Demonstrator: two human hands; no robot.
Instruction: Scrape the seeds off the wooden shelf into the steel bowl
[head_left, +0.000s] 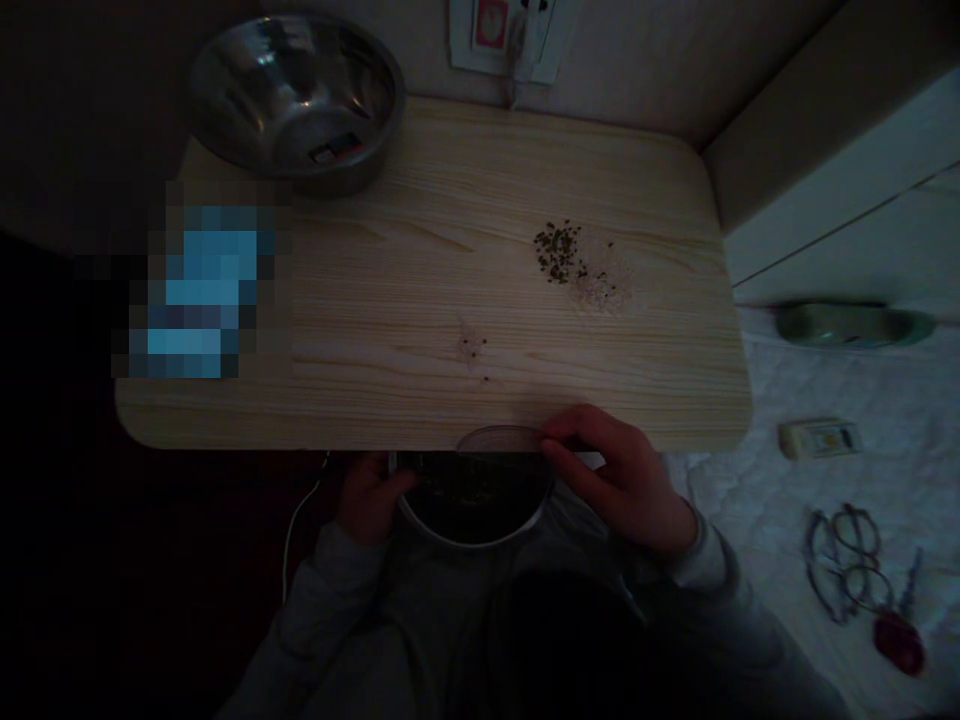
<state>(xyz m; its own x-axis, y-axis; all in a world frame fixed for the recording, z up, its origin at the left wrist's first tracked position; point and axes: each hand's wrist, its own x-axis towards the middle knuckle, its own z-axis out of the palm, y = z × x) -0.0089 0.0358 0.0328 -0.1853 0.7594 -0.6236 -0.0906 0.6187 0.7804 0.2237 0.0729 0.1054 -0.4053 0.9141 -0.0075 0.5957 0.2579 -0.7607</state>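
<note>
Head view: right hand [619,480] is at the near edge of the wood-grain surface [375,320], fingers pinching a clear curved piece [496,438] there. Left hand [371,500] grips the round vessel [476,500] below that edge, thumb over rim, other fingers obscured. Bare wood separates edge from seed pile [556,252]. Piece's long axis follows the edge, free end left.

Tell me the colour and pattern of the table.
The table is pale tan with streaky wood grain; the head view shows it.
</note>
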